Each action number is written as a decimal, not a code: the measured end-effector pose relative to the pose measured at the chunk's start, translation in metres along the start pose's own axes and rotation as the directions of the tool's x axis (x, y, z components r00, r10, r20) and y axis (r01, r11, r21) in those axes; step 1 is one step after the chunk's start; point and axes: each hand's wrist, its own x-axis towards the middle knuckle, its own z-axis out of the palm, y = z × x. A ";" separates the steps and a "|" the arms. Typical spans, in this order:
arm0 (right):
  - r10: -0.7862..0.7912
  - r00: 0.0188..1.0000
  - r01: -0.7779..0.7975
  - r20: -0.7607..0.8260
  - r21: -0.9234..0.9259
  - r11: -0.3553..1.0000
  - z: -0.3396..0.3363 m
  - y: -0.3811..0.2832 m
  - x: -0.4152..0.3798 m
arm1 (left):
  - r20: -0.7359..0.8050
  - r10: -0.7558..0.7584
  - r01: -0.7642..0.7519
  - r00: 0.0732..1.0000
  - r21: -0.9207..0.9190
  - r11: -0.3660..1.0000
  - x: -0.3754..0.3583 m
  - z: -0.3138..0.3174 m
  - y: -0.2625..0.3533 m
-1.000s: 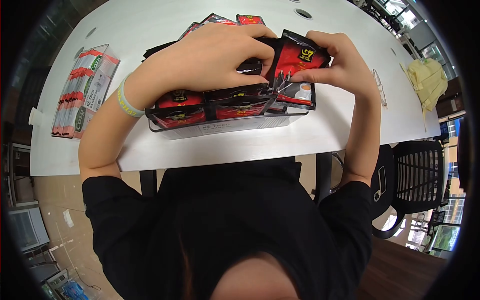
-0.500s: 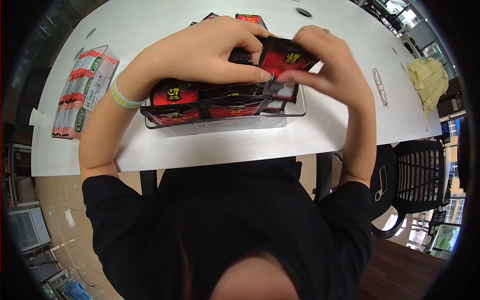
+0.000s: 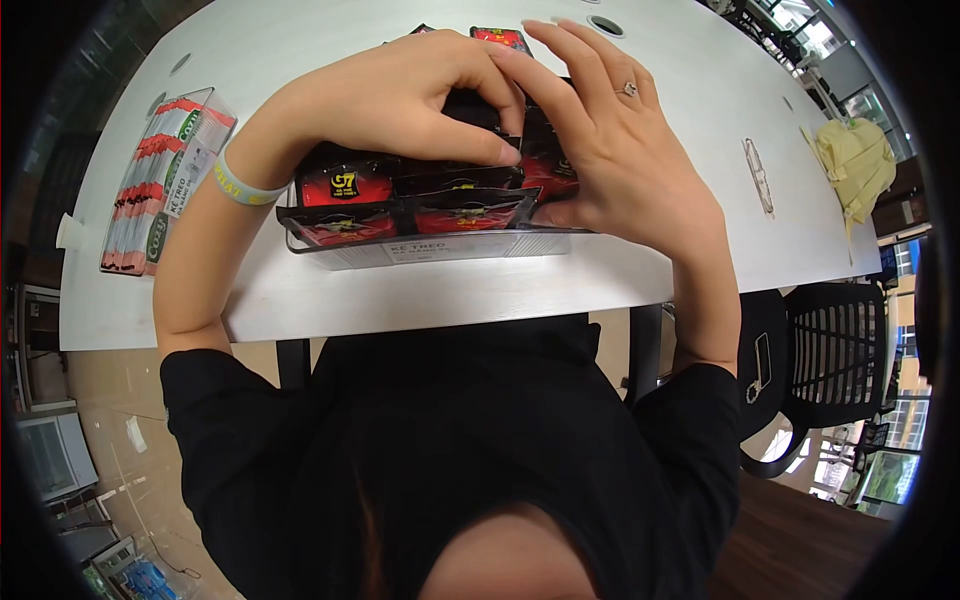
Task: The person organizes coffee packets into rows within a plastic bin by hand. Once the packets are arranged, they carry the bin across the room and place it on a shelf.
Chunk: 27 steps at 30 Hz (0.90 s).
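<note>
A clear plastic tray with a paper label on its front stands before me, filled with black-and-red G7 coffee sachets. My left hand arches over the tray from the left. Its thumb and index finger close on the upper edge of a black sachet near the middle. At the tray's right end is my right hand, fingers stretched out and apart. Its thumb touches the front of the right-hand sachets, and its palm hides part of them and the tray's right wall.
To the left stands another clear tray of red-and-white Cozy sticks. Another sachet lies behind the main tray. Eyeglasses and a pale yellow bag rest on the table's right side. A black chair stands at right.
The sachet that my right hand held upright has gone down into the tray's right end. My right hand has let go and spread its fingers. My left hand has barely moved.
</note>
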 end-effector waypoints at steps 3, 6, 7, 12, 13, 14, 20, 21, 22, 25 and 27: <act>0.038 0.999 -0.037 0.027 -0.024 0.999 0.000 -0.004 0.002 | -0.026 0.089 -0.090 0.996 -0.021 0.996 -0.003 -0.002 -0.003; 0.091 0.988 -0.093 0.122 0.007 0.996 -0.003 -0.007 0.003 | -0.096 0.159 -0.159 0.983 0.011 0.987 -0.002 -0.001 -0.005; 0.114 0.980 -0.117 0.164 0.011 0.993 -0.004 -0.008 0.003 | -0.095 0.110 -0.122 0.989 -0.124 0.985 -0.001 -0.001 -0.005; -0.013 0.999 0.012 0.045 0.018 1.000 0.002 0.003 0.003 | -0.189 0.092 -0.156 0.978 -0.363 0.919 0.005 -0.001 -0.018; -0.031 0.997 0.030 0.072 0.006 1.000 0.001 0.005 0.003 | -0.202 0.071 -0.138 0.977 -0.336 0.932 0.003 0.002 -0.019; -0.030 0.997 0.030 0.073 0.006 1.000 0.003 0.007 0.002 | -0.215 0.050 -0.117 0.975 -0.310 0.943 0.006 0.007 -0.018; -0.050 0.989 0.122 -0.139 0.572 0.811 0.013 0.034 0.002 | -0.313 -0.075 0.025 0.947 -0.163 0.986 -0.024 -0.015 -0.085; -0.023 0.988 0.115 -0.154 0.625 0.772 0.016 0.041 0.000 | -0.331 -0.095 0.051 0.939 -0.139 0.989 -0.018 -0.015 -0.092; -0.023 0.988 0.116 -0.155 0.625 0.772 0.019 0.049 -0.001 | -0.347 -0.112 0.077 0.931 -0.113 0.991 -0.019 -0.022 -0.107; 0.144 0.984 -0.040 -0.105 0.659 0.751 0.035 0.073 -0.002 | -0.397 -0.153 0.154 0.905 -0.030 0.988 -0.009 -0.035 -0.126; 0.257 0.964 -0.143 -0.073 0.673 0.725 0.047 0.088 -0.002 | -0.430 -0.169 0.200 0.887 0.028 0.979 -0.001 -0.030 -0.124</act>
